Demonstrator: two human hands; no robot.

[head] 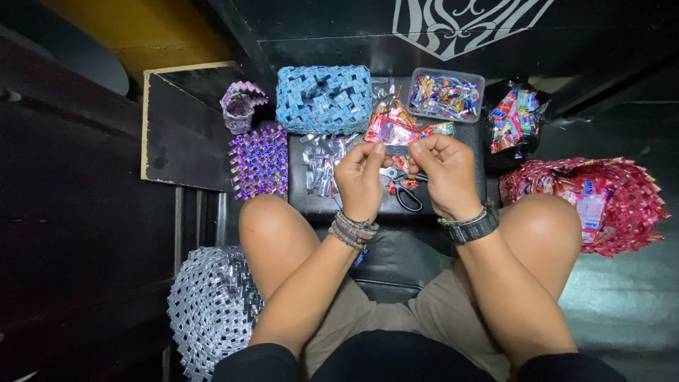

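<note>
Two hands meet over the middle of the black desk (438,233), pinching a small dark folded strip of wrapper (397,150) between them; the left hand (361,180) has its thumb and forefinger closed on the strip's left end, the right hand (444,173) closes its fingers on the right end, and the strip itself is mostly hidden by the fingertips, so its colour is hard to make out. Just below the hands lie black-handled scissors (407,194), partly covered. Beyond the strip sits a heap of red shiny wrappers (391,127), with silver folded pieces (320,161) to its left. Farther back stand a blue woven box (324,99) and a clear plastic tub of coloured wrappers (445,95). A purple woven mat (259,161), a small purple woven cup (240,107), a silver woven basket (212,308) and a red woven basket (601,201) ring the knees.
</note>
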